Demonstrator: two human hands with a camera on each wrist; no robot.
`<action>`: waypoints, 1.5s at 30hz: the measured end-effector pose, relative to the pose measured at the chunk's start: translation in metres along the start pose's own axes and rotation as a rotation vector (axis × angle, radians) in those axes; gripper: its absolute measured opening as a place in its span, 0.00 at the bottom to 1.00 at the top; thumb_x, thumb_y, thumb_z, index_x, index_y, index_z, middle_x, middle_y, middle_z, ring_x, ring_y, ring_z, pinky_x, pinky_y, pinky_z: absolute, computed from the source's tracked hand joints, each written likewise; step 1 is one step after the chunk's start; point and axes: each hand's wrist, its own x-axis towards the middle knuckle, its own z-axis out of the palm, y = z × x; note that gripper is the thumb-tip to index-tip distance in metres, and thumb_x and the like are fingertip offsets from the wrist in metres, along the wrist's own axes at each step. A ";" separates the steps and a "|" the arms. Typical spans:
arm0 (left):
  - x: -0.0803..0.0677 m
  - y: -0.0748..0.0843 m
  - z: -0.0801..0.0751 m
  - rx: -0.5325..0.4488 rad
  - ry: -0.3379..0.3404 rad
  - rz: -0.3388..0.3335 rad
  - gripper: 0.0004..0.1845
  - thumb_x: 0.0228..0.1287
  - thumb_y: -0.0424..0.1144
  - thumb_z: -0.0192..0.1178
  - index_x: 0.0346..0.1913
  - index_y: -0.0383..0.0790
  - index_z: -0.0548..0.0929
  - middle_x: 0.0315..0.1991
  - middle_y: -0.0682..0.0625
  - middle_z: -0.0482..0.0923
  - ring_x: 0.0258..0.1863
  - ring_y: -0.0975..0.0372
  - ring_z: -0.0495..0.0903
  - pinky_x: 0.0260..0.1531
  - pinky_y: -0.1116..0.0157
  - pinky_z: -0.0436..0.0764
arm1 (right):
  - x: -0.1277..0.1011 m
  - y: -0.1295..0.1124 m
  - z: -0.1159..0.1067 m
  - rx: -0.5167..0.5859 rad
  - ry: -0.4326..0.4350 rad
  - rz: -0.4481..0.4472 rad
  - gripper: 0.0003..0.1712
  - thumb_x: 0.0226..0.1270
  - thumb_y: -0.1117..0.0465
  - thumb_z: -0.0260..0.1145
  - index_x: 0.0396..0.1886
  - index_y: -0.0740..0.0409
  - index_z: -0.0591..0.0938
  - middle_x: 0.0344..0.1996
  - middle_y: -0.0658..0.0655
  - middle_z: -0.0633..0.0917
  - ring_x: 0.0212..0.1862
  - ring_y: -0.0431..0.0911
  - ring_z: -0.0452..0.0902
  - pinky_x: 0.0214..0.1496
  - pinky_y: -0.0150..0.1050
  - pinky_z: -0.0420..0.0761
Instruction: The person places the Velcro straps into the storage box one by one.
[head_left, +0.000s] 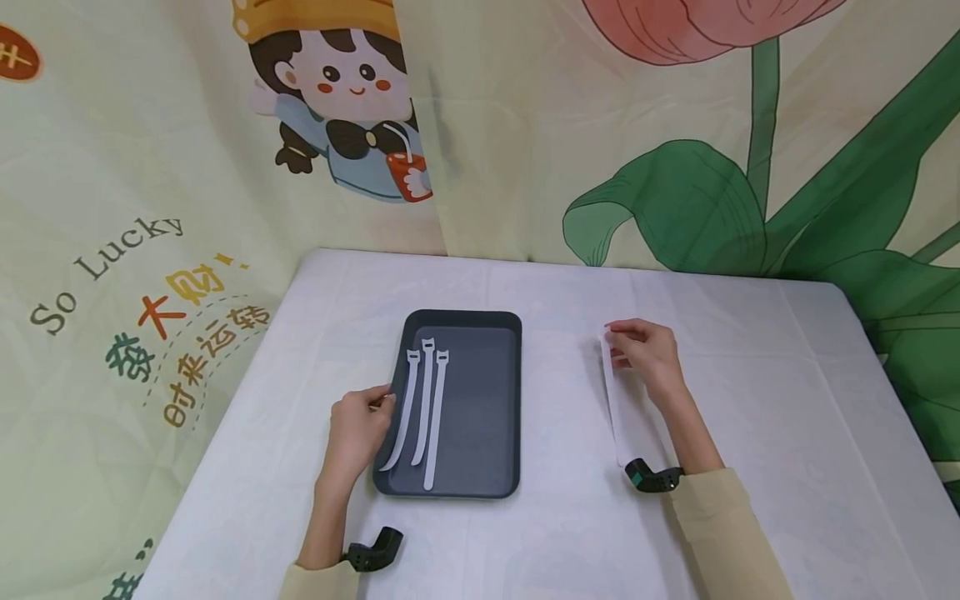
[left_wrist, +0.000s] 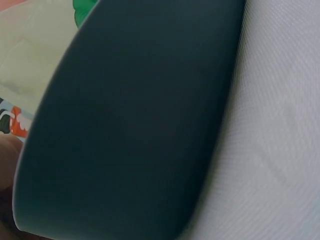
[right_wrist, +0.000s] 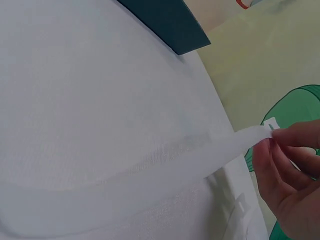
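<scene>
My left hand grips the left rim of a dark grey tray. Its outer wall fills much of the left wrist view, with only a bit of the hand at the edge. Three white hook-and-loop cable ties lie lengthwise in the tray's left half, slotted heads toward the back. To the right of the tray, my right hand pinches another white cable tie by its slotted head, between thumb and fingertips. The strap hangs down toward the table.
Beneath the right hand, another white slotted piece lies on the table, partly cut off by the frame. A white cloth covers the table. A printed curtain hangs along the table's back edge.
</scene>
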 end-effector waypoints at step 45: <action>-0.001 -0.001 -0.002 -0.021 -0.001 0.005 0.17 0.71 0.32 0.58 0.57 0.26 0.85 0.40 0.35 0.88 0.29 0.57 0.84 0.23 0.68 0.76 | -0.024 -0.061 0.057 0.268 -0.125 -0.133 0.15 0.73 0.61 0.67 0.53 0.64 0.84 0.42 0.62 0.87 0.36 0.52 0.85 0.35 0.40 0.88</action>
